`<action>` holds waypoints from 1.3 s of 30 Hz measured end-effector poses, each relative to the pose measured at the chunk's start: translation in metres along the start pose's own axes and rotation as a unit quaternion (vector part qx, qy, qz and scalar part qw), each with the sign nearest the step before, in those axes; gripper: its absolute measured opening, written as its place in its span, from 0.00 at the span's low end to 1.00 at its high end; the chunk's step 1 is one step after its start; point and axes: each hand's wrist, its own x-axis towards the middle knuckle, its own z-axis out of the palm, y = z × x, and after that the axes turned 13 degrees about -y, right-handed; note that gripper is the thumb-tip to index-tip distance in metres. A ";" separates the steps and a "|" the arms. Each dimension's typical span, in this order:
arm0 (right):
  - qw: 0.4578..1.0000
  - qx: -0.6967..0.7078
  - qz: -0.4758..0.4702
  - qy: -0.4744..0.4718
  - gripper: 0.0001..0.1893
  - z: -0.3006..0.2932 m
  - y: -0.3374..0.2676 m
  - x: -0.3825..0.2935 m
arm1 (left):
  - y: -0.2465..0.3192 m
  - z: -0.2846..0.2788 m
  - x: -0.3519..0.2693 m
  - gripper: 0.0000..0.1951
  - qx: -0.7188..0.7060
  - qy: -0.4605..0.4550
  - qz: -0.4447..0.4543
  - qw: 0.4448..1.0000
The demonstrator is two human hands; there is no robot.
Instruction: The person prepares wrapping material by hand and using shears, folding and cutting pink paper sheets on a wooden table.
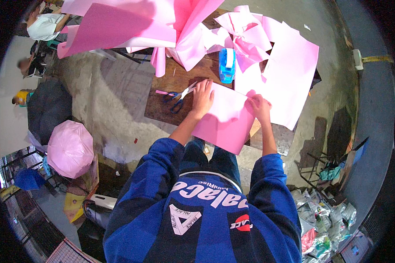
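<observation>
A sheet of pink wrapping paper (225,121) lies over the near edge of a wooden table (197,72) and hangs down past it. My left hand (203,98) rests flat on its upper left corner, fingers apart. At the upper right corner, my right hand (260,107) pinches the paper between thumb and fingers. Scissors with dark blue handles (177,98) lie beside my left hand, their tips close to its fingers. Beyond the sheet stands a blue tape dispenser (227,65). A narrow pink strip (164,93) is by the scissors.
Large pink sheets (118,29) cover the table's far left. Crumpled pink paper (247,36) lies behind the dispenser, and a broad pale pink sheet (291,75) spreads at right. Open umbrellas (70,149) stand on the left floor; filled plastic bags (326,220) are piled at lower right. People sit far left.
</observation>
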 end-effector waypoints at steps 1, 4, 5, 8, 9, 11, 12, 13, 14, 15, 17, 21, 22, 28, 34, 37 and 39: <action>1.000 -0.005 -0.005 0.001 0.17 -0.001 -0.002 0.000 | -0.008 -0.001 0.009 0.19 -0.008 0.090 0.044 0.995; 1.000 0.000 -0.017 0.004 0.17 -0.006 -0.008 -0.001 | -0.032 -0.003 0.030 0.13 -0.113 0.057 0.035 0.991; 1.000 -0.003 -0.015 -0.003 0.18 -0.007 -0.010 -0.001 | -0.040 -0.004 0.034 0.11 -0.138 0.042 0.043 0.989; 1.000 -0.010 -0.004 -0.012 0.18 -0.010 -0.012 -0.002 | -0.050 -0.010 0.046 0.09 -0.181 -0.010 0.054 0.982; 1.000 -0.012 -0.002 -0.009 0.18 -0.009 -0.012 -0.002 | -0.051 -0.012 0.049 0.08 -0.190 -0.027 0.055 0.980; 1.000 -0.017 0.000 -0.008 0.18 -0.009 -0.012 -0.001 | -0.052 -0.016 0.054 0.07 -0.211 -0.046 0.055 0.975; 1.000 -0.019 0.002 -0.009 0.19 -0.008 -0.011 -0.002 | -0.052 -0.017 0.054 0.06 -0.217 -0.048 0.052 0.974; 1.000 -0.021 0.004 -0.010 0.19 -0.007 -0.010 -0.002 | -0.052 -0.018 0.055 0.06 -0.222 -0.049 0.049 0.972; 1.000 -0.020 0.005 -0.011 0.19 -0.007 -0.009 -0.001 | -0.052 -0.019 0.056 0.05 -0.228 -0.055 0.046 0.971; 1.000 -0.020 0.005 -0.012 0.19 -0.007 -0.009 0.000 | -0.054 -0.019 0.057 0.05 -0.233 -0.059 0.042 0.970; 1.000 -0.019 0.000 -0.008 0.19 -0.007 -0.009 0.001 | -0.058 -0.019 0.058 0.05 -0.228 -0.067 0.036 0.971; 1.000 -0.011 -0.005 -0.001 0.19 -0.006 -0.009 0.001 | -0.060 -0.020 0.062 0.05 -0.194 -0.085 0.027 0.977; 1.000 -0.008 -0.003 -0.002 0.19 -0.006 -0.009 0.001 | -0.059 -0.021 0.063 0.05 -0.188 -0.091 0.026 0.978; 1.000 -0.006 0.008 -0.006 0.19 -0.006 -0.012 0.001 | -0.061 -0.022 0.068 0.05 -0.205 -0.099 0.021 0.973; 1.000 -0.007 0.017 0.002 0.19 -0.008 -0.017 -0.003 | -0.060 -0.022 0.071 0.05 -0.159 -0.103 0.017 0.982; 1.000 0.000 0.020 0.012 0.20 -0.007 -0.018 -0.004 | -0.060 -0.026 0.075 0.05 -0.155 -0.120 0.018 0.980; 1.000 -0.006 0.016 0.018 0.19 -0.007 -0.020 -0.004 | -0.059 -0.027 0.074 0.07 -0.162 -0.128 0.005 0.978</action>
